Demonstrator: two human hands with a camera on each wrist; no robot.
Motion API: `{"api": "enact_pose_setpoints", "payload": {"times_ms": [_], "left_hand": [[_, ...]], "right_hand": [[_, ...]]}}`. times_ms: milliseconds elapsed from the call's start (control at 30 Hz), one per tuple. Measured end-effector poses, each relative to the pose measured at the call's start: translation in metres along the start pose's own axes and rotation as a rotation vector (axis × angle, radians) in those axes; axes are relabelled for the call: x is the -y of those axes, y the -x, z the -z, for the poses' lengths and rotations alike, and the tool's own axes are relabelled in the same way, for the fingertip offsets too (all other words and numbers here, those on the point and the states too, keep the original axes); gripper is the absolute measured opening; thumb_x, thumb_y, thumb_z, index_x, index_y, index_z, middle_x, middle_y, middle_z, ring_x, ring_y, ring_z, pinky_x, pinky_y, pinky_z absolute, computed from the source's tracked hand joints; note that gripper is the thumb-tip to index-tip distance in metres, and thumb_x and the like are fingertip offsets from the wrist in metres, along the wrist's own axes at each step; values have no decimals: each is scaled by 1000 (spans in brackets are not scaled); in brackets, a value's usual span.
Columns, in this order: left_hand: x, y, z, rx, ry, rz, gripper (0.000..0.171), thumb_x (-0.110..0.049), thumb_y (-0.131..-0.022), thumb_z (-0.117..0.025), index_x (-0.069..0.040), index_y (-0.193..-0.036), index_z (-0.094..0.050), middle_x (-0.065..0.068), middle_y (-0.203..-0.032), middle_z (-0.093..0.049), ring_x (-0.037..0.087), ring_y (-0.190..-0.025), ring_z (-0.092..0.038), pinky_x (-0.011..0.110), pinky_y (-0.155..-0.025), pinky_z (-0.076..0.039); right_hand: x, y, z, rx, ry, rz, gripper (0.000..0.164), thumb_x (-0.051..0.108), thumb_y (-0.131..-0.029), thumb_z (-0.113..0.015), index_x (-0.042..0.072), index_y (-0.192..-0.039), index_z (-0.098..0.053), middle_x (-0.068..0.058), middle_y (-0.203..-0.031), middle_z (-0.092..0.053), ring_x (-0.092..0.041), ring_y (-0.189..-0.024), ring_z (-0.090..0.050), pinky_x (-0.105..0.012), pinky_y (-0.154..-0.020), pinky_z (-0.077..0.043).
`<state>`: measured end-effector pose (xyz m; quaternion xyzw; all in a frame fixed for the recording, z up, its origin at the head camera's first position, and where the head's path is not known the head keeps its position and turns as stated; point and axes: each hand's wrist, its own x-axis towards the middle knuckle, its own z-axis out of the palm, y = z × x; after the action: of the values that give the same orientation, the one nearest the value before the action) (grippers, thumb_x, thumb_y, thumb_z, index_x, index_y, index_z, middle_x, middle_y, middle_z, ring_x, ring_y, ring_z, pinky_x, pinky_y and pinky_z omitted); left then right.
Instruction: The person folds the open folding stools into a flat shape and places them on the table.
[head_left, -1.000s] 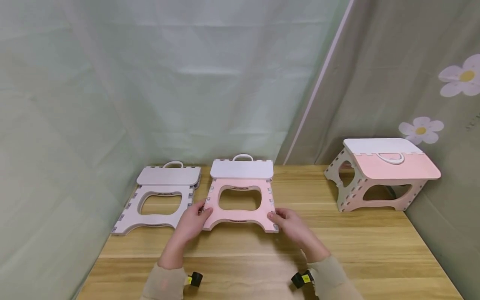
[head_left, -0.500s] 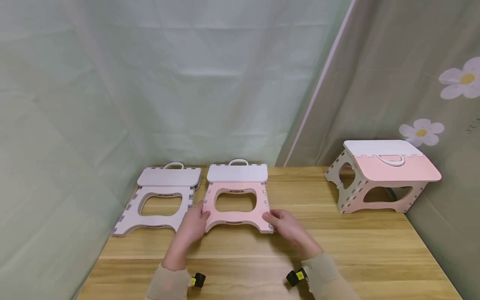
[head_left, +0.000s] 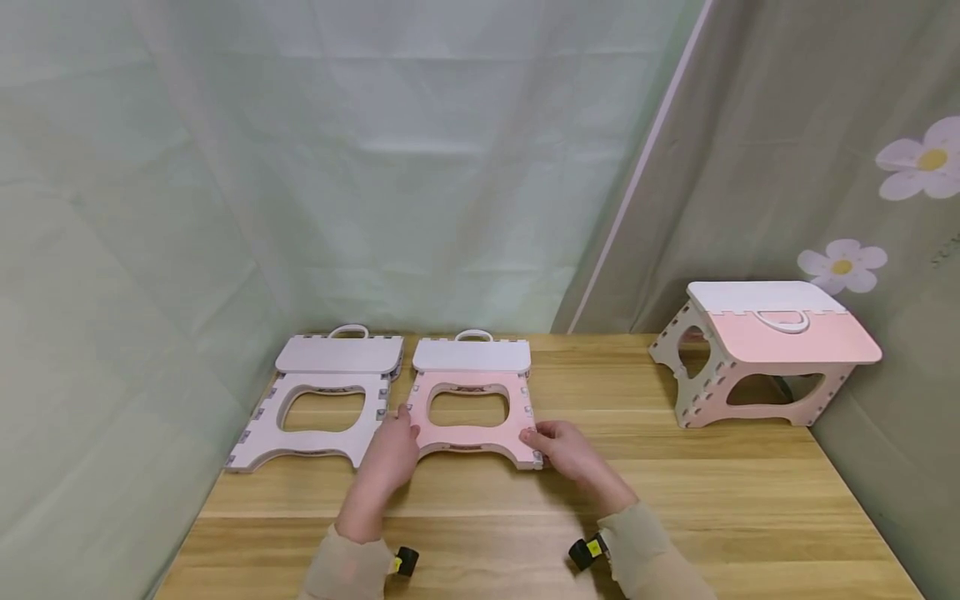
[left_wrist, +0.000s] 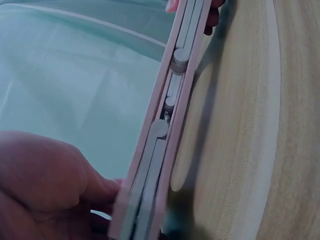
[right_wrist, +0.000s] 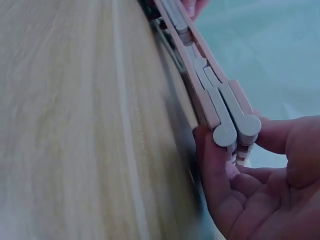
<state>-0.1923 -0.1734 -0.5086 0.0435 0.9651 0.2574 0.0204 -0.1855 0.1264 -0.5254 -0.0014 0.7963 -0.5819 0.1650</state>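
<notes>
A pink folding stool point(head_left: 465, 437) with a white seat flap and carry handle lies folded flat, near the back of the table in the head view. My left hand point(head_left: 388, 457) holds its left leg edge, and my right hand point(head_left: 572, 457) pinches its lower right corner, thumb on top. In the right wrist view, fingers point(right_wrist: 215, 170) curl under the hinged edge. A shadowed gap shows between the stool's front edge and the wood in both wrist views. Close on its left lies a white folded stool point(head_left: 315, 442), partly overlapped by my left hand.
An unfolded pink and white stool point(head_left: 787, 342) stands at the back right of the wooden table point(head_left: 675, 517). Pale curtains point(head_left: 420, 183) hang behind and at the left, and a grey one with flower prints point(head_left: 842, 267) closes the right side.
Both hands have shifted the pink folded stool slightly left, closer to the white folded one, and its handle end has come down lower. The other two stools have stayed in place.
</notes>
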Motion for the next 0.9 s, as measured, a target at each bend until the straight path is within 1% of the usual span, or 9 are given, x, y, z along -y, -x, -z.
{"api": "enact_pose_setpoints", "payload": {"times_ms": [133,267,333,367,400,567,633,700,900], "left_hand": [[1,-1,-3,11,-1,14,52,-7,-108,-54,29,-143,-40,49,-128,-56,58,-118,-62,64,-102,-50],[13,-7,-16,16,5,8,57,-12,-109,-55,29,-145,-37,48,-133,-53,60,-122,-59,65,-103,-48],[19,-10,-23,13,6,4,60,-13,-109,-55,29,-146,-36,48,-136,-52,60,-124,-58,66,-104,-48],[23,-12,-27,11,5,2,61,-14,-109,-56,29,-146,-35,48,-137,-51,60,-125,-57,66,-104,-47],[23,-13,-28,11,0,1,61,-13,-109,-57,30,-146,-35,48,-138,-51,60,-126,-57,66,-105,-47],[11,-6,-17,41,-17,9,60,-12,-107,-60,30,-144,-37,47,-138,-51,58,-127,-56,64,-107,-46],[8,-4,-13,49,-7,14,61,-12,-107,-60,30,-145,-37,47,-140,-49,58,-129,-55,64,-108,-45],[12,-6,-18,45,6,11,62,-12,-107,-60,29,-146,-36,47,-142,-48,59,-130,-54,65,-108,-44],[15,-8,-20,52,21,10,63,-12,-106,-60,28,-147,-35,47,-144,-47,58,-131,-53,65,-109,-44]], "right_hand": [[-1,-1,-1,-57,132,13,50,34,-106,-70,-8,-131,-69,-6,-105,-74,-18,-93,-65,-36,-85,-54],[-2,0,-1,-105,248,45,48,36,-104,-72,-4,-130,-71,-8,-110,-74,-20,-97,-65,-42,-89,-55],[-2,1,-2,-116,285,64,49,35,-103,-72,-4,-132,-71,-11,-117,-75,-23,-104,-67,-46,-94,-55],[-2,1,-2,-119,294,70,49,34,-103,-73,-3,-133,-70,-12,-121,-74,-24,-109,-67,-48,-97,-54],[-1,2,-2,-122,303,78,48,33,-103,-74,-3,-135,-70,-13,-125,-74,-26,-113,-67,-50,-99,-54],[0,1,-2,-125,327,117,46,25,-100,-76,0,-139,-69,-14,-133,-71,-30,-123,-65,-52,-105,-51],[-1,0,-1,-122,334,125,46,22,-100,-77,1,-139,-68,-13,-133,-71,-30,-123,-65,-52,-105,-51],[-1,0,-1,-118,344,125,45,20,-100,-77,1,-140,-68,-13,-134,-71,-30,-123,-65,-52,-105,-51],[-2,-1,0,-101,352,116,48,17,-101,-76,1,-144,-65,-13,-136,-69,-29,-120,-66,-51,-102,-52]]}}
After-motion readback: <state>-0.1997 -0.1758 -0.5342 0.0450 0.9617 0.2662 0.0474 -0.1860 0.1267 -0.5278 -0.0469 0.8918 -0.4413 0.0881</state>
